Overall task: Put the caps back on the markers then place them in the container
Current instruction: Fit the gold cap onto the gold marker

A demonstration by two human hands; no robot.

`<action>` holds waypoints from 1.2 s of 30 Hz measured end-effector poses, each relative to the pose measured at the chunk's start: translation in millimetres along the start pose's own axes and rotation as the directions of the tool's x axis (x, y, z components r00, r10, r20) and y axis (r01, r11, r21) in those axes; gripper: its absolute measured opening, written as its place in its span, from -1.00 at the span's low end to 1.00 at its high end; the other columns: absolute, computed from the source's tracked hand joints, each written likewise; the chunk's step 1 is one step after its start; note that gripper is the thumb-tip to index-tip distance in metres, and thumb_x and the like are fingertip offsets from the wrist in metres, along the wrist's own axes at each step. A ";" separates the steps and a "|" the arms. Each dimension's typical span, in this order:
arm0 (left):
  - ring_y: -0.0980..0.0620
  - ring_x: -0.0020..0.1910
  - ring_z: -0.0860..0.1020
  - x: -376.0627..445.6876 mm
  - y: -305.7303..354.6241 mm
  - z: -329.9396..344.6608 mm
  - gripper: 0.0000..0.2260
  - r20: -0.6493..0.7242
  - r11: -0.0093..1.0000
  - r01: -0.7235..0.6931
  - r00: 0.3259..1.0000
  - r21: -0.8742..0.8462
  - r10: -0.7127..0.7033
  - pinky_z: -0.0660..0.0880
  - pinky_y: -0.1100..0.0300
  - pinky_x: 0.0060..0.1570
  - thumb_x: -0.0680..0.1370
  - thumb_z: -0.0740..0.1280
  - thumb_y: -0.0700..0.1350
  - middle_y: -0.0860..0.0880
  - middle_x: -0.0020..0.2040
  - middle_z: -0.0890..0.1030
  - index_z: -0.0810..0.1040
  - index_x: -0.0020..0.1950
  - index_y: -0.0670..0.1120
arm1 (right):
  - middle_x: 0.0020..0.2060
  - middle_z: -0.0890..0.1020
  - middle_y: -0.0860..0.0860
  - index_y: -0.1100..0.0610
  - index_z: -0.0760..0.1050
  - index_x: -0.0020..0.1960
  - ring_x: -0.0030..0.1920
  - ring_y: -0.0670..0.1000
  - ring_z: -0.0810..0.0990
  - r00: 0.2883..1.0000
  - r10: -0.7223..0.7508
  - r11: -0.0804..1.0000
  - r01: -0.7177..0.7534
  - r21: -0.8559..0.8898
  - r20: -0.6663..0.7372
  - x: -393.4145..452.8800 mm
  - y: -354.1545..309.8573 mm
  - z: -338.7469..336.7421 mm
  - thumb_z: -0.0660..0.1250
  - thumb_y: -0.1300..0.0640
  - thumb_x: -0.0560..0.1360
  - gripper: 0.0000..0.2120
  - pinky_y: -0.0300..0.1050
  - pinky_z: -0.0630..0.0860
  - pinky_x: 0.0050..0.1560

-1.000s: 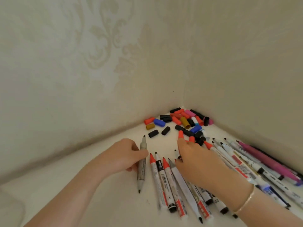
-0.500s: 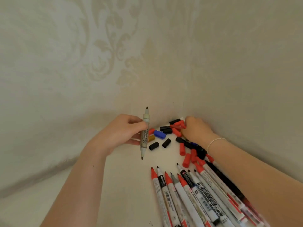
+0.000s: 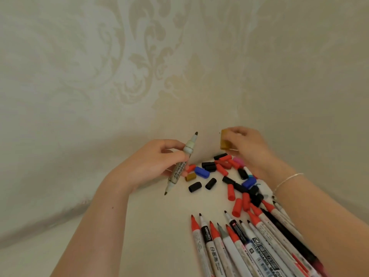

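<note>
My left hand (image 3: 153, 162) holds a double-tipped marker (image 3: 180, 163) upright and slightly tilted above the white surface, both tips bare. To its right, my right hand (image 3: 249, 146) pinches a brown cap (image 3: 225, 139) in the air, a short gap from the marker's upper tip. Below the hands lies a pile of loose caps (image 3: 223, 168) in red, black, blue, pink and brown. Several uncapped markers (image 3: 239, 244) lie fanned out at the lower right, tips pointing away from me. No container is in view.
Two patterned walls meet in a corner (image 3: 207, 124) right behind the caps. A second brown cap (image 3: 190, 176) lies under the held marker. My right forearm, with a thin bracelet (image 3: 287, 179), covers part of the marker row.
My right hand has come up out of the cap pile holding a brown cap. The left hand has lifted the marker a little higher. The view has tilted up.
</note>
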State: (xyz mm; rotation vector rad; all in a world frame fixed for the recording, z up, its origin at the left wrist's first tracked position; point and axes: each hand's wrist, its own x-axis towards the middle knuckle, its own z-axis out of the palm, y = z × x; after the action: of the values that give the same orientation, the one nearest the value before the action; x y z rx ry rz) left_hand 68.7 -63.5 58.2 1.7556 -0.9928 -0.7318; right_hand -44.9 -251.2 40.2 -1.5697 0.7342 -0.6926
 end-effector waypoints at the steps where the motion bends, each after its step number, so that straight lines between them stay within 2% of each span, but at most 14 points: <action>1: 0.03 -0.16 0.70 -0.4 0.2 -1.1 -0.84 -0.001 1.000 -0.008 1.000 -0.003 0.008 0.60 0.23 -0.15 0.57 0.30 -0.15 -0.04 -0.19 0.71 0.61 0.10 -0.01 | -0.11 0.62 0.13 0.24 0.52 0.11 -0.16 0.04 0.63 0.998 0.008 0.973 -0.021 0.231 0.057 -7.8 -9.6 1.1 0.31 0.26 0.51 -0.81 -0.15 0.60 -0.11; 3: 0.00 -0.16 0.70 -1.0 0.5 -1.3 -0.84 -0.002 1.000 -0.022 1.000 -0.019 0.022 0.63 0.16 -0.09 0.58 0.29 -0.16 -0.03 -0.22 0.69 0.62 0.09 -0.02 | -0.18 0.64 0.17 0.28 0.49 0.04 -0.11 0.10 0.66 0.991 -0.022 0.873 -0.045 0.486 0.131 -19.7 -21.8 3.9 0.29 0.35 0.49 -0.87 -0.04 0.61 0.02; 5: -0.03 -0.15 0.70 -0.8 0.9 -0.3 -0.85 0.010 0.999 -0.036 0.999 -0.027 0.036 0.63 0.15 -0.08 0.58 0.28 -0.17 -0.03 -0.24 0.68 0.62 0.06 -0.04 | -0.18 0.65 0.19 0.28 0.46 0.04 -0.08 0.14 0.68 0.989 -0.044 0.825 -0.042 0.564 0.139 -27.8 -28.4 9.3 0.28 0.39 0.49 -0.85 -0.02 0.61 0.04; 9: -0.02 -0.13 0.70 -0.2 1.5 1.6 -0.86 0.039 0.997 -0.070 0.997 0.010 0.070 0.62 0.13 -0.07 0.57 0.28 -0.16 -0.07 -0.15 0.71 0.62 0.04 -0.02 | -0.14 0.67 0.19 0.27 0.43 0.14 -0.05 0.15 0.69 0.985 -0.090 0.820 -0.011 0.572 0.147 -37.7 -36.0 19.6 0.26 0.39 0.51 -0.78 -0.04 0.63 0.01; 14: -0.03 -0.12 0.69 -1.1 1.8 -2.0 -0.86 0.045 0.997 -0.083 0.996 -0.005 0.083 0.63 0.16 -0.09 0.57 0.30 -0.13 -0.07 -0.14 0.71 0.61 0.08 -0.03 | -0.17 0.67 0.16 0.26 0.45 0.14 -0.09 0.12 0.69 0.984 -0.129 0.831 0.041 0.555 0.120 -42.5 -43.1 20.5 0.25 0.37 0.52 -0.79 -0.08 0.63 -0.02; 17: -0.01 -0.12 0.69 -0.2 2.3 -1.1 -0.85 0.050 0.996 -0.087 0.995 -0.001 0.087 0.62 0.18 -0.08 0.57 0.31 -0.08 -0.06 -0.14 0.71 0.60 0.10 -0.03 | -0.09 0.67 0.21 0.26 0.47 0.11 -0.08 0.14 0.70 0.981 -0.129 0.858 0.037 0.513 0.145 -43.7 -43.2 22.9 0.26 0.40 0.50 -0.80 -0.11 0.64 -0.06; 21: 0.03 -0.12 0.69 2.2 0.6 0.0 -0.85 0.048 0.995 -0.092 0.995 0.021 0.091 0.61 0.18 -0.04 0.58 0.29 -0.08 -0.03 -0.13 0.72 0.58 0.12 -0.01 | 0.00 0.66 0.24 0.25 0.50 0.11 -0.02 0.14 0.69 0.968 -0.121 0.917 0.024 0.399 0.221 -44.7 -38.7 28.3 0.26 0.40 0.50 -0.79 -0.09 0.63 0.00; 24: 0.16 -0.20 0.65 5.3 -0.5 0.8 -0.86 -0.010 0.991 -0.124 0.992 0.049 0.125 0.57 0.30 -0.11 0.62 0.23 -0.13 -0.02 -0.14 0.68 0.55 0.11 -0.05 | 0.01 0.65 0.25 0.25 0.49 0.11 -0.01 0.13 0.68 0.975 -0.101 0.937 0.027 0.347 0.198 -42.8 -33.9 31.2 0.30 0.38 0.50 -0.81 -0.08 0.62 0.03; 27: 0.21 -0.26 0.54 10.4 -1.4 6.2 -0.86 -0.090 0.970 -0.147 0.982 0.196 0.167 0.48 0.27 -0.16 0.65 0.16 -0.12 0.07 -0.18 0.59 0.51 0.06 0.01 | -0.01 0.65 0.26 0.27 0.47 0.12 -0.01 0.13 0.68 0.983 -0.100 0.962 0.056 0.268 0.154 -39.0 -29.2 33.5 0.34 0.34 0.50 -0.80 -0.07 0.62 0.04; 31: 0.24 -0.23 0.51 14.9 -4.9 11.7 -0.85 -0.099 0.903 -0.152 0.973 0.401 0.208 0.42 0.33 -0.20 0.66 0.11 -0.08 0.14 -0.19 0.54 0.47 0.10 0.00 | -0.05 0.66 0.26 0.30 0.45 0.11 -0.03 0.16 0.69 0.982 -0.078 0.969 0.033 0.245 0.175 -36.6 -23.3 32.5 0.35 0.33 0.49 -0.78 -0.06 0.63 0.01; 33: 0.19 -0.17 0.56 15.6 -7.1 11.8 -0.85 -0.089 0.890 -0.147 0.975 0.431 0.204 0.44 0.32 -0.16 0.66 0.11 -0.08 0.11 -0.16 0.57 0.47 0.09 -0.01 | -0.06 0.67 0.26 0.30 0.46 0.08 -0.04 0.17 0.69 0.982 -0.081 0.975 0.042 0.219 0.171 -37.7 -20.6 33.3 0.36 0.33 0.48 -0.80 -0.04 0.63 0.01; 36: 0.16 -0.13 0.60 18.0 -12.1 15.6 -0.86 -0.070 0.913 -0.138 0.982 0.383 0.178 0.47 0.42 -0.16 0.65 0.14 -0.13 -0.01 -0.07 0.64 0.49 0.06 -0.06 | -0.09 0.68 0.21 0.24 0.51 0.00 -0.02 0.16 0.67 0.973 -0.174 0.983 0.164 0.078 0.154 -38.2 -22.6 37.0 0.38 0.36 0.45 -0.85 -0.04 0.62 0.05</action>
State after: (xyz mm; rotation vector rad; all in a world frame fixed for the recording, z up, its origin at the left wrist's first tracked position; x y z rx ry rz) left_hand 68.4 -83.4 40.5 1.9884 -1.2500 -0.3558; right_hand -38.3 -196.5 57.4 -1.6201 0.4587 -0.6976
